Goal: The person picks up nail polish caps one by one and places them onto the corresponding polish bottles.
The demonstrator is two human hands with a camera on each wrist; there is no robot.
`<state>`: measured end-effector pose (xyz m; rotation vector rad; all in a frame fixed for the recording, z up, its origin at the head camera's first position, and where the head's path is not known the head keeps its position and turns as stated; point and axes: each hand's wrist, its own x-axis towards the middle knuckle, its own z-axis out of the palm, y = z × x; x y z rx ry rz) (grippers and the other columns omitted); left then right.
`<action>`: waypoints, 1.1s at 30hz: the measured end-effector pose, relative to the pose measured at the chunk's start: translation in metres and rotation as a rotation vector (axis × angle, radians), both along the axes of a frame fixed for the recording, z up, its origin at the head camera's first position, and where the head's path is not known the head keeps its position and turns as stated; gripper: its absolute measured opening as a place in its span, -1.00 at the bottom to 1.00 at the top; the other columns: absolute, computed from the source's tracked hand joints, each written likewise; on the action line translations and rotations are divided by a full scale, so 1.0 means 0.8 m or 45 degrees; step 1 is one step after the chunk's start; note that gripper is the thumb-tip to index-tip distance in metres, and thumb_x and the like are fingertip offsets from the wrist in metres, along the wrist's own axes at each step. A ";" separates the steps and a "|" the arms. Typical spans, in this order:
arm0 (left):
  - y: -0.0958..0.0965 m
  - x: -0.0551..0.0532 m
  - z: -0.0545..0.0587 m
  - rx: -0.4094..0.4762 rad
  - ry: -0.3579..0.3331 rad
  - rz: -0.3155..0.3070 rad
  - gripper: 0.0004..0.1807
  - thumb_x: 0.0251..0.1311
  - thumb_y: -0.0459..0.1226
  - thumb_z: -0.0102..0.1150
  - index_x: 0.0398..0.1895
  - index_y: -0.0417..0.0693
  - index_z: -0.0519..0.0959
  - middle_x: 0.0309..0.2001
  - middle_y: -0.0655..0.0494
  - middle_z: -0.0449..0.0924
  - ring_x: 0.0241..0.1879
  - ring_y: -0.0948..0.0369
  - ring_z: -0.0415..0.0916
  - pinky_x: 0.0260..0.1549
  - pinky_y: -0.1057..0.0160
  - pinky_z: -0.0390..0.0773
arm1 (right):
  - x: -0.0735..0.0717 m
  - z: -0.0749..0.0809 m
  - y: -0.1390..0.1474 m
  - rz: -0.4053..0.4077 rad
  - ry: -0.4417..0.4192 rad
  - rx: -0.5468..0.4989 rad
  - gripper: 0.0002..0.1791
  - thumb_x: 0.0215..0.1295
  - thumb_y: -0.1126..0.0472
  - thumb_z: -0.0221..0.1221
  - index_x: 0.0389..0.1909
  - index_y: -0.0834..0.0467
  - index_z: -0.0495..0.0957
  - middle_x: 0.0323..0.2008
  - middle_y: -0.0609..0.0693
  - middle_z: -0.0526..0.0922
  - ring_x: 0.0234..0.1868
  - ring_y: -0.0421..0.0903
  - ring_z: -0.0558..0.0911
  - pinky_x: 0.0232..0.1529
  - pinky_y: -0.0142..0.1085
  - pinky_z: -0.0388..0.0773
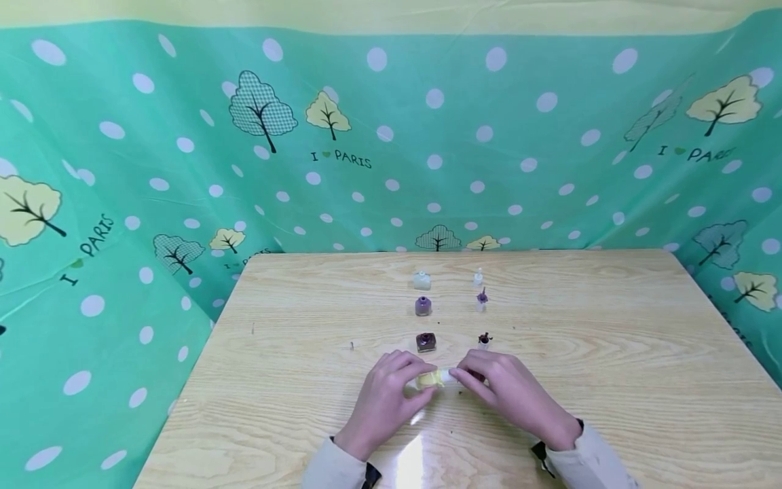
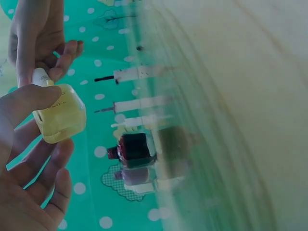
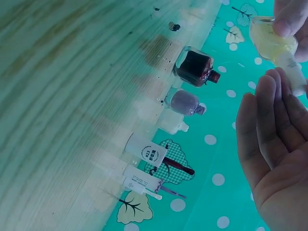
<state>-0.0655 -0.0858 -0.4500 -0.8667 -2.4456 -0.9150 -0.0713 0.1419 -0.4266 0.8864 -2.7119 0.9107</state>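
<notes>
A nail polish bottle [image 2: 65, 115] with pale yellow polish is held up, tilted, between the thumb and fingers of my left hand [image 1: 391, 387]. A white cap [image 2: 41, 77] sits at its neck, and my right hand [image 1: 504, 387] pinches that cap with thumb and fingertips. How tightly the cap sits on the neck, I cannot tell. Just beyond the hands stands an uncapped dark red nail polish bottle [image 1: 425, 341]. Its neighbour on the right is an upright white cap [image 3: 147, 150] with a dark red brush pointing up, partly behind my right hand in the head view.
Behind the dark red bottle, uncapped purple [image 1: 423, 305] and whitish [image 1: 421, 280] bottles stand in line. To their right are a cap with a purple brush [image 1: 482, 299] and one with a white brush [image 1: 478, 276]. Small dark specks dot the wooden table [image 1: 275, 380]; a green curtain [image 1: 427, 129] surrounds it.
</notes>
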 end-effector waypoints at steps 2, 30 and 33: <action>0.000 0.000 0.001 0.008 0.002 -0.001 -0.67 -0.09 -0.22 0.55 -0.19 0.04 0.72 -0.23 0.28 0.68 -0.23 0.35 0.56 -0.17 0.37 0.59 | -0.001 -0.001 -0.001 -0.011 -0.010 0.002 -0.75 0.45 0.06 0.14 -0.44 -0.04 0.65 -0.51 -0.32 0.56 -0.52 -0.47 0.38 -0.49 -0.53 0.44; -0.001 0.002 0.006 -0.041 0.007 0.033 -0.68 -0.07 -0.19 0.54 -0.18 0.07 0.72 -0.24 0.29 0.67 -0.25 0.35 0.55 -0.20 0.36 0.59 | 0.004 0.001 0.008 0.085 0.100 -0.042 -0.87 0.31 0.15 0.28 -0.15 -0.02 0.66 -0.27 -0.29 0.62 -0.34 -0.44 0.52 -0.34 -0.48 0.61; 0.000 0.003 0.007 -0.046 0.016 0.030 -0.68 -0.08 -0.19 0.54 -0.18 0.07 0.73 -0.24 0.29 0.67 -0.25 0.36 0.55 -0.21 0.38 0.58 | 0.004 0.001 0.007 0.049 0.089 -0.020 -0.92 0.35 0.08 0.24 -0.23 -0.04 0.66 -0.34 -0.32 0.61 -0.38 -0.47 0.50 -0.36 -0.49 0.59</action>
